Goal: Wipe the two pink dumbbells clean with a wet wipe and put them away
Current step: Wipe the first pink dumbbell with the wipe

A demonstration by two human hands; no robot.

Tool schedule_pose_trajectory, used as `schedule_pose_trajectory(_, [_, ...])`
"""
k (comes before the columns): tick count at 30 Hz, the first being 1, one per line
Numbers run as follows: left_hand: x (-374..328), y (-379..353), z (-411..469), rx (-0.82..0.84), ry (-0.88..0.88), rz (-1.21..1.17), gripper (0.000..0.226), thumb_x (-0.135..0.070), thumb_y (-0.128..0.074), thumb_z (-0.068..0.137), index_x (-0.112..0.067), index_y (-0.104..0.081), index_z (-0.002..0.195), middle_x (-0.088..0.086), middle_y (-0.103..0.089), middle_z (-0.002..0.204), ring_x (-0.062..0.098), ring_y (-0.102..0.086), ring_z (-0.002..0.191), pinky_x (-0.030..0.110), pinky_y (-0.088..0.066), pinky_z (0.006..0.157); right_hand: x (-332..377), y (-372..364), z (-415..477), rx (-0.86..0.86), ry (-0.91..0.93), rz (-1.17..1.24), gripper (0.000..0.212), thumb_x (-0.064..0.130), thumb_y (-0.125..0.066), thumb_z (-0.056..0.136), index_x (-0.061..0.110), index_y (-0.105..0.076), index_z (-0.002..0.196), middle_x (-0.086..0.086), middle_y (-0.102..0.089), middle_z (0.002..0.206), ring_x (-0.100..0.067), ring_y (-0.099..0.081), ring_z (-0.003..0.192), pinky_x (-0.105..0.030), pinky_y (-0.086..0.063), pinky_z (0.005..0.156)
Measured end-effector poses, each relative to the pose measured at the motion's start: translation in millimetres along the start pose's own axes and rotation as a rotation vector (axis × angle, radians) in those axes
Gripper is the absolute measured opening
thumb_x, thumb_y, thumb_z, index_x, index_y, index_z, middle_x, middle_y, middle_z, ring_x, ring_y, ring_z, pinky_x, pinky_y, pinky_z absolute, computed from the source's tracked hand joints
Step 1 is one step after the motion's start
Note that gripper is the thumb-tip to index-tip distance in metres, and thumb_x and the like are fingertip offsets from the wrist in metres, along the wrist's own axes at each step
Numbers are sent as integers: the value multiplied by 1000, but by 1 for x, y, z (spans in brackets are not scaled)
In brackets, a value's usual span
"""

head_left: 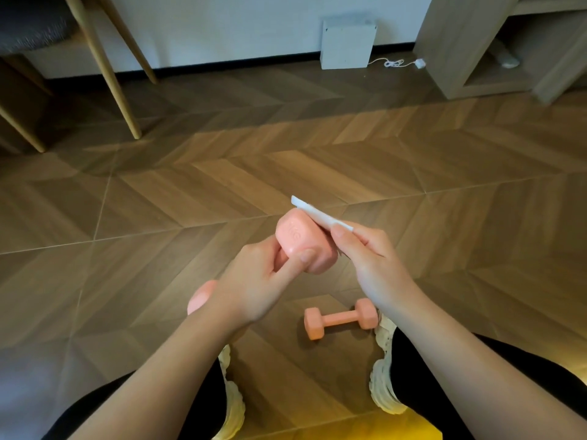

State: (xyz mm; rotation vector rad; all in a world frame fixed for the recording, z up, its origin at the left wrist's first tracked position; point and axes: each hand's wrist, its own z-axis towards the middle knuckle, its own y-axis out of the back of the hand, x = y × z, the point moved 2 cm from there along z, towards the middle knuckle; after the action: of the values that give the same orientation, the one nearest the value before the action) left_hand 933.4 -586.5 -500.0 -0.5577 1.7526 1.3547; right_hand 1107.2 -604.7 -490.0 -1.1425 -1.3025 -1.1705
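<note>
A: Entry, grip states?

B: Left hand (251, 287) clenched round the handle of the held dumbbell (297, 244), thumb pressed on the upper head; lower head shows at 8 o'clock of the wrist. Right hand (365, 258) pinches the wet wipe (317, 212), which lies against the head's 1 o'clock edge.

A: Second dumbbell?

B: Floor dumbbell (341, 319) lies on the wood floor (222, 185) at 5 o'clock of the hands, between the shoes (386, 385), one head just beside the right shoe.

A: Open room?

B: Bare floor from 9 through 3 o'clock. Boundaries: chair legs (117, 81) at 10 o'clock, white box (347, 42) against the wall at 12, shelf unit (495, 49) at 2.
</note>
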Motion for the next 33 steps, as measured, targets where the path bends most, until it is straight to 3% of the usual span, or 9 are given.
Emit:
schedule_pose_trajectory(4, [2, -3, 3, 68, -18, 53, 61, -94, -30, 71, -35, -48, 70, -26, -54, 62, 2, -46, 57, 27, -32, 55, -5, 4, 3, -22, -43, -4, 33, 14, -42, 105, 21, -68, 124, 11, -73, 112, 0, -64, 108, -12, -45, 87])
schedule_pose_trajectory(8, [5, -3, 6, 93, 30, 77, 54, -87, -33, 73, -35, -47, 69, -29, -57, 64, 0, -51, 60, 28, -34, 57, -5, 4, 0, -12, -27, -24, 34, 23, -41, 99, 24, -64, 123, 19, -73, 104, 3, -64, 104, -12, -45, 87])
schedule_pose_trajectory(12, [8, -2, 8, 131, 48, 101, 56, -85, -33, 72, -31, -48, 68, -20, -57, 59, 3, -50, 58, 32, -39, 58, -6, 3, 3, -20, -44, -19, 34, 28, -42, 96, 28, -70, 115, 3, -75, 110, -14, -66, 107, -33, -50, 94])
schedule_pose_trajectory(15, [10, 0, 9, 128, 102, 72, 65, -88, -29, 70, -27, -51, 67, -10, -57, 58, 7, -51, 55, 38, -46, 64, -5, 2, 0, -8, -27, -20, 31, 21, -41, 100, 34, -69, 101, 27, -71, 86, 10, -62, 89, -7, -43, 80])
schedule_pose_trajectory(16, [10, 0, 9, 131, 108, 73, 66, -88, -28, 69, -26, -51, 67, -9, -58, 59, 9, -52, 56, 38, -47, 65, -5, 2, 0, -8, -29, -23, 32, 20, -40, 100, 35, -69, 99, 30, -69, 82, 13, -61, 86, -5, -42, 79])
schedule_pose_trajectory(20, [10, -2, 9, 168, 93, 100, 67, -88, -28, 69, -25, -52, 68, -8, -58, 60, 5, -51, 56, 35, -45, 64, -7, 2, 3, -7, -42, 4, 30, 27, -43, 96, 31, -69, 111, 20, -74, 98, 3, -64, 99, -16, -46, 86])
schedule_pose_trajectory(24, [9, -3, 10, 156, 132, 52, 70, -88, -27, 68, -23, -50, 65, -8, -56, 58, 2, -48, 47, 32, -43, 60, -4, 1, -1, -5, -26, 5, 29, 22, -41, 99, 31, -68, 104, 30, -71, 86, 11, -63, 90, -6, -43, 79])
schedule_pose_trajectory(27, [7, -5, 9, 165, 154, 13, 74, -89, -27, 68, -20, -54, 70, -9, -56, 58, 2, -47, 46, 30, -41, 57, -3, 1, 2, -10, -41, 18, 29, 27, -42, 97, 32, -68, 109, 22, -74, 95, 4, -64, 97, -12, -46, 85])
schedule_pose_trajectory(33, [6, -4, 11, 136, 215, -39, 87, -90, -30, 68, -9, -60, 81, -15, -55, 50, 1, -47, 42, 26, -38, 53, 2, 0, 1, -8, -11, -4, 29, 22, -41, 98, 33, -68, 99, 30, -71, 88, 11, -62, 93, -5, -42, 82])
